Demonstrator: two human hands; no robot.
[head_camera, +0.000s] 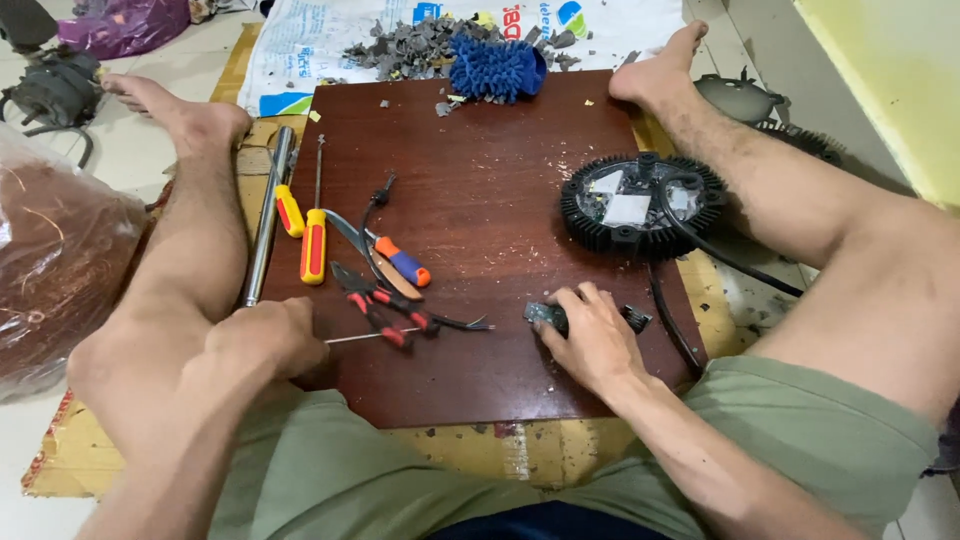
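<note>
Right hand (590, 340) clamps a small black part (545, 317); left hand (268, 338) grips a thin screwdriver (370, 338) on the board (480, 190).

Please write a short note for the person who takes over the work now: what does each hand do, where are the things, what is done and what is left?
Left hand: closed on a thin metal rod, its tip among the red-handled pliers.
Right hand: pressing a small dark part on the wooden board.
Round black finned housing: on the board's right side, inner plate showing, cable trailing off.
Yellow-red screwdriver and orange-blue handled tool lie left.
Done: grey broken pieces are piled beyond the board.
Left: the small part is not visibly opened.
</note>
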